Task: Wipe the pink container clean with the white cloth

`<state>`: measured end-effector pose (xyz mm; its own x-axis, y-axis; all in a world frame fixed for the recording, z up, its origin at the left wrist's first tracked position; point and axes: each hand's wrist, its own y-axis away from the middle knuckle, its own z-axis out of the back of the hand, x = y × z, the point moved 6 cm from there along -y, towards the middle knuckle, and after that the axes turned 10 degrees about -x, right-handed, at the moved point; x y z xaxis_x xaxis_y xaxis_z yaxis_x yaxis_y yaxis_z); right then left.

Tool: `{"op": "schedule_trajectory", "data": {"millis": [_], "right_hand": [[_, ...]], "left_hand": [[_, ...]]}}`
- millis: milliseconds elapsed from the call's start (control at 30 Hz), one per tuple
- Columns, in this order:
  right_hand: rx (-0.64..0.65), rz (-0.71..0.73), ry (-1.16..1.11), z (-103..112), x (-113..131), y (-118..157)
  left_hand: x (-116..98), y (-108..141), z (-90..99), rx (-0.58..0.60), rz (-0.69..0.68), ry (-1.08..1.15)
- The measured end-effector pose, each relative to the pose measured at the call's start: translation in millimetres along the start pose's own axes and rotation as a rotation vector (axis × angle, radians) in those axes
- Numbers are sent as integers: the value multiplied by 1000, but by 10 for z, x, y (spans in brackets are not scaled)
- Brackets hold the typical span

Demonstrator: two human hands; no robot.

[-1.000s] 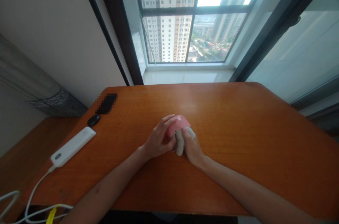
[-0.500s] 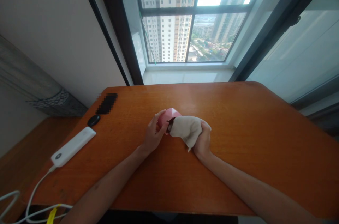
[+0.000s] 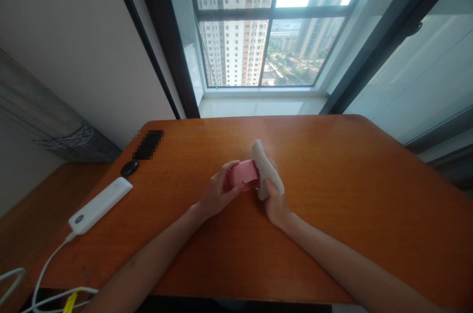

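Observation:
Above the middle of the wooden table, my left hand (image 3: pixel 216 192) grips a small pink object (image 3: pixel 244 174), fingers over its top and thumb along its near side. It looks like a small cup or box, tipped on its side toward the right; its exact kind I cannot make out. My right hand (image 3: pixel 278 202) is closed round a folded off-white cloth (image 3: pixel 266 170), holding it upright against the pink object's right end. The cloth hides that end, and part of my right fingers lies behind it.
On the left of the wooden table (image 3: pixel 354 194) lie a white power strip (image 3: pixel 101 206) with its cable, a round black object (image 3: pixel 129 168) and a dark, pixelated flat item (image 3: pixel 148 144). A window (image 3: pixel 271 17) stands beyond the far edge.
The pink object has turned, showing its side instead of its faceted end. My right hand has swung the cloth from draped across it to upright at its right end.

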<state>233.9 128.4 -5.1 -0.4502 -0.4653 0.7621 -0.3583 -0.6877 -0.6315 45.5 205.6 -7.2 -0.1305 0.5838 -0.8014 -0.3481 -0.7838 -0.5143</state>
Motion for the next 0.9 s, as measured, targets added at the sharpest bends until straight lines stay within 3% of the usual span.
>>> {"op": "schedule_trajectory", "data": {"millis": [100,200,267,467,533,667,733,900], "right_hand": [[140,313,134,-21,366,7],[213,445,190,-35,513,10],[188,380,150,-26,482,-22],[35,-98,-38,-13,169,-105],[42,-75,-7,-17,189,-99],[155,278,128,-69,426,-26],[191,357,159,-99,472,4],[53,50,41,-49,261,-75]], "left_hand": [[-84,32,-40,84,-35,48],[-102,21,-51,122,1,53],[-123,5,-60,144,14,58],[-177,-11,-39,109,50,31],[-172,-5,-21,82,55,34],[-145,13,-2,51,28,21],[-138,15,4,36,21,5],[-163,1,-2,45,53,3]]}}
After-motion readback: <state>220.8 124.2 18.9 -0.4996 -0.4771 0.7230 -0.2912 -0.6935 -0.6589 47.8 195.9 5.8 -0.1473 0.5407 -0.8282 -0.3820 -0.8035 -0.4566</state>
